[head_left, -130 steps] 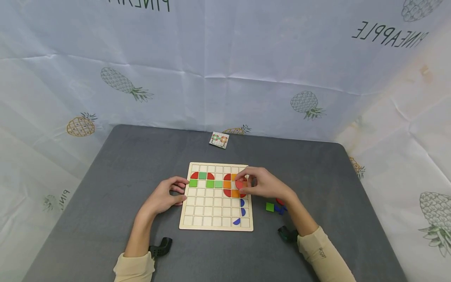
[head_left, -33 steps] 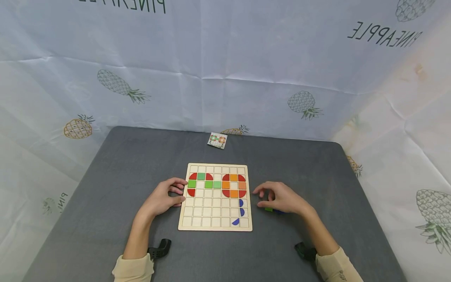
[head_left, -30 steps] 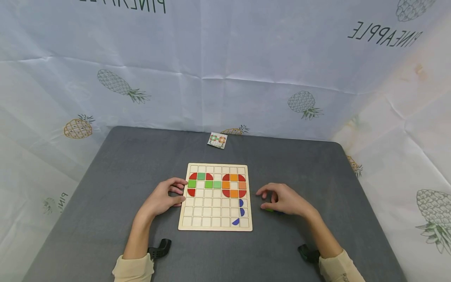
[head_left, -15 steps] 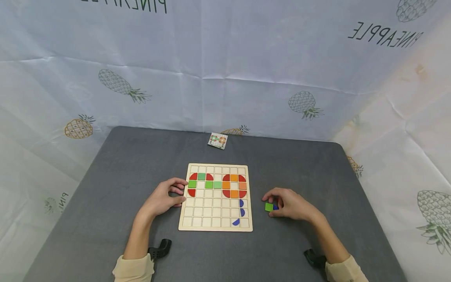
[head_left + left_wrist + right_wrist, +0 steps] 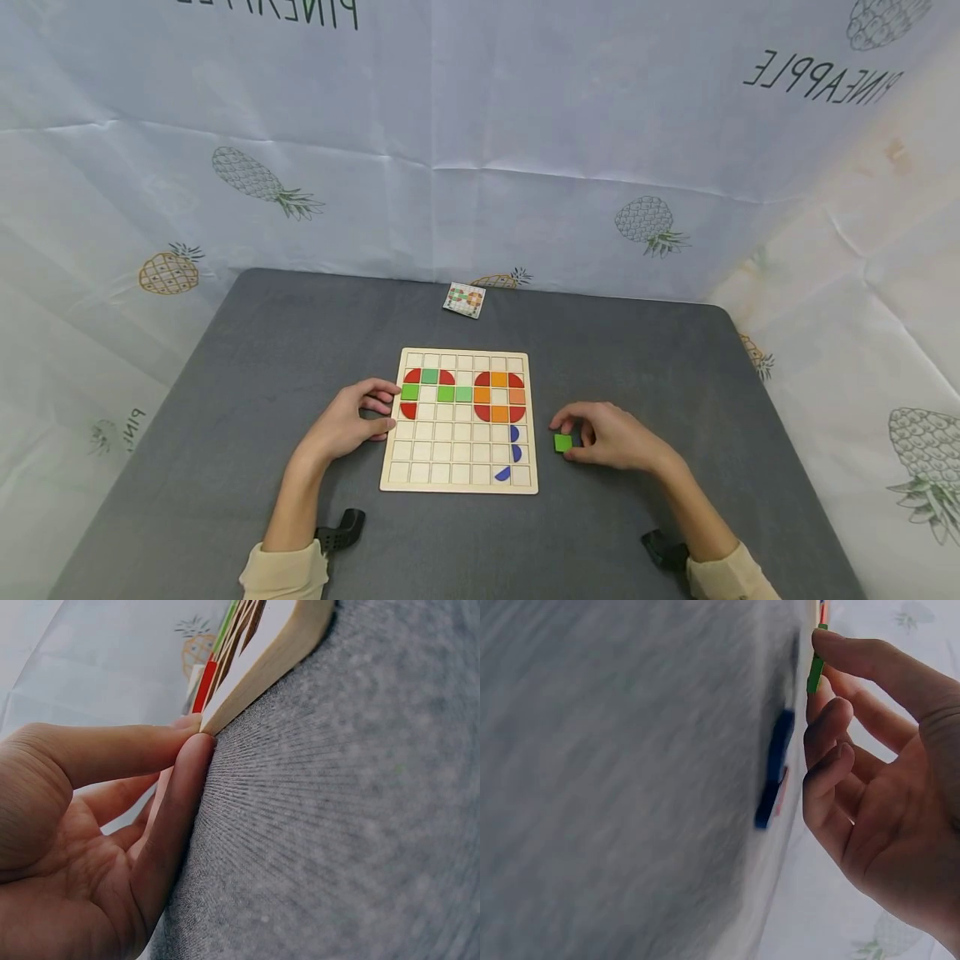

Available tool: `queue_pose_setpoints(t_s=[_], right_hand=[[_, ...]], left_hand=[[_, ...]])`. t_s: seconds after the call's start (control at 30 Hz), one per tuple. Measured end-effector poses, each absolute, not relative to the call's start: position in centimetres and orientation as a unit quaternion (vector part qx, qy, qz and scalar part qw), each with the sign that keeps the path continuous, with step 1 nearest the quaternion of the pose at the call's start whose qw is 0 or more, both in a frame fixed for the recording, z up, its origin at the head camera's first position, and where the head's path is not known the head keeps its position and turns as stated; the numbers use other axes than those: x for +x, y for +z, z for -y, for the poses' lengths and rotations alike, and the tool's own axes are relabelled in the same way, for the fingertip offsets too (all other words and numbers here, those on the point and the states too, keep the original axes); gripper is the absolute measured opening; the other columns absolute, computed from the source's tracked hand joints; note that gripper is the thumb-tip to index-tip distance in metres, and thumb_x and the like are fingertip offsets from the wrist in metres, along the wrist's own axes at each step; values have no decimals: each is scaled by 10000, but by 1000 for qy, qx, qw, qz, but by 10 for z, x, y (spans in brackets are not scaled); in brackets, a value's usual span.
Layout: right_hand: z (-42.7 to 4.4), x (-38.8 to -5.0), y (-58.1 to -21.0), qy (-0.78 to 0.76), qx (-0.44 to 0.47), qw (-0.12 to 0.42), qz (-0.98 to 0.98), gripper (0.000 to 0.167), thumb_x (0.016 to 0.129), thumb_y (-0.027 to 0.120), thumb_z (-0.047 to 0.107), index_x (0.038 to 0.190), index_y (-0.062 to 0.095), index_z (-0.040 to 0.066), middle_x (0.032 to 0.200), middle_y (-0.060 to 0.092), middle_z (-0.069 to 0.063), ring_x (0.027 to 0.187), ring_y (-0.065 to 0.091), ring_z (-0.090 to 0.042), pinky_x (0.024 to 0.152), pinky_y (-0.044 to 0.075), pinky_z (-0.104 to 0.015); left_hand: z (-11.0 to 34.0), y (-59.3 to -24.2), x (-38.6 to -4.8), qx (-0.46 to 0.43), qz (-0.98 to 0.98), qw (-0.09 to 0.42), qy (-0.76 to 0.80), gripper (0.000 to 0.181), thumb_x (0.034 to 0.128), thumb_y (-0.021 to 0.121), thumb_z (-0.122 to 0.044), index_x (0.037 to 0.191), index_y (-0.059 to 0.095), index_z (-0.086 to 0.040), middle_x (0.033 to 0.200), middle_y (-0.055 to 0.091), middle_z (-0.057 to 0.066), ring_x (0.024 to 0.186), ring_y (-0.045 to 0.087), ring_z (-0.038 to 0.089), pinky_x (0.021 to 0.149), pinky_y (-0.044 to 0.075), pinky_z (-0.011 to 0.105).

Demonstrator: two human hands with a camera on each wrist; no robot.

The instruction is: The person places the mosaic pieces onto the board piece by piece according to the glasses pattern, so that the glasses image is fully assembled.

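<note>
My left hand (image 5: pixel 351 417) holds the left edge of a pale wooden grid board (image 5: pixel 442 454); in the left wrist view, the thumb and a finger meet at the board's edge. My right hand (image 5: pixel 611 435) is just right of the board and pinches a green square tile (image 5: pixel 562 443) between thumb and fingers, seen edge-on in the right wrist view. On the board lie red quarter-circle tiles (image 5: pixel 408 411), green square tiles (image 5: pixel 446 393), orange square tiles (image 5: pixel 499 413) and blue half-circle tiles (image 5: pixel 516 453).
Blue pieces (image 5: pixel 778 746) and a reddish piece (image 5: pixel 781 791) lie on the table beneath my right hand, hidden in the head view. A small pattern card (image 5: pixel 464 300) lies near the back edge of the grey table (image 5: pixel 315 325). Behind hangs a pineapple-print cloth (image 5: pixel 525 83).
A red quarter-circle tile now sits in the board's third row at the left. My right hand left the board, reached the loose pieces, and lifted the green tile slightly leftward. My left hand stayed put.
</note>
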State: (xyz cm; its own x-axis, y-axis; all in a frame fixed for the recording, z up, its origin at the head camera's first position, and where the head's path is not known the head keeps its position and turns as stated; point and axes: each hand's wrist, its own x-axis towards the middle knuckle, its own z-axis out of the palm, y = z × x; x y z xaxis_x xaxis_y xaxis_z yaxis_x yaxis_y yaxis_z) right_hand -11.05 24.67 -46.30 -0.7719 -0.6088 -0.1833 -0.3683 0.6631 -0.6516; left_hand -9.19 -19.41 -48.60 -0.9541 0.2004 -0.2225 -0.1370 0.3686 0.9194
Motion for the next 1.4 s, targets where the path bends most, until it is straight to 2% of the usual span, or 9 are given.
queue_pose_setpoints(t_s=[0.2, 0.37, 0.6, 0.9, 1.17, 1.4], right_hand=[[-225, -109, -459, -320, -308, 190, -876, 323, 911, 884, 148, 1207, 755, 143, 994, 703, 40, 657, 540, 28, 602, 502, -183], [-201, -110, -458, -333, -327, 205, -860, 326, 903, 896, 163, 1193, 749, 144, 978, 695, 56, 654, 541, 26, 601, 495, -168], [-175, -112, -458, -348, -356, 230, -836, 292, 915, 885, 163, 1165, 735, 170, 886, 696, -38, 648, 533, 19, 608, 497, -162], [-160, -118, -457, -341, -366, 235, -833, 264, 920, 880, 186, 1148, 747, 179, 951, 718, 48, 659, 546, 12, 620, 524, -176], [-137, -136, -449, -348, -382, 238, -822, 308, 916, 876, 139, 1195, 745, 138, 953, 716, -33, 632, 507, -2, 618, 474, -173], [-107, -154, -447, -349, -394, 226, -820, 321, 916, 876, 148, 1212, 756, 122, 1063, 740, 11, 673, 553, -26, 637, 500, -185]], left_hand=[[194, -485, -91, 17, -814, 151, 561, 508, 926, 789, 65, 1404, 621, 38, 1274, 606, 237, 1105, 640, 308, 731, 675, 325], [193, -485, -92, 15, -816, 151, 558, 502, 928, 789, 62, 1402, 623, 36, 1273, 608, 235, 1103, 640, 307, 733, 674, 322], [193, -485, -92, 14, -815, 151, 559, 510, 921, 795, 61, 1400, 622, 39, 1266, 611, 238, 1099, 640, 307, 724, 673, 325], [193, -485, -92, 13, -815, 153, 558, 500, 923, 794, 54, 1394, 628, 33, 1260, 612, 233, 1087, 634, 294, 734, 672, 322], [194, -485, -92, 10, -816, 152, 557, 499, 924, 797, 49, 1394, 630, 28, 1264, 613, 230, 1088, 635, 292, 738, 675, 334], [196, -488, -94, 18, -818, 149, 556, 518, 921, 799, 50, 1406, 616, 44, 1269, 613, 237, 1089, 639, 280, 732, 680, 359]])
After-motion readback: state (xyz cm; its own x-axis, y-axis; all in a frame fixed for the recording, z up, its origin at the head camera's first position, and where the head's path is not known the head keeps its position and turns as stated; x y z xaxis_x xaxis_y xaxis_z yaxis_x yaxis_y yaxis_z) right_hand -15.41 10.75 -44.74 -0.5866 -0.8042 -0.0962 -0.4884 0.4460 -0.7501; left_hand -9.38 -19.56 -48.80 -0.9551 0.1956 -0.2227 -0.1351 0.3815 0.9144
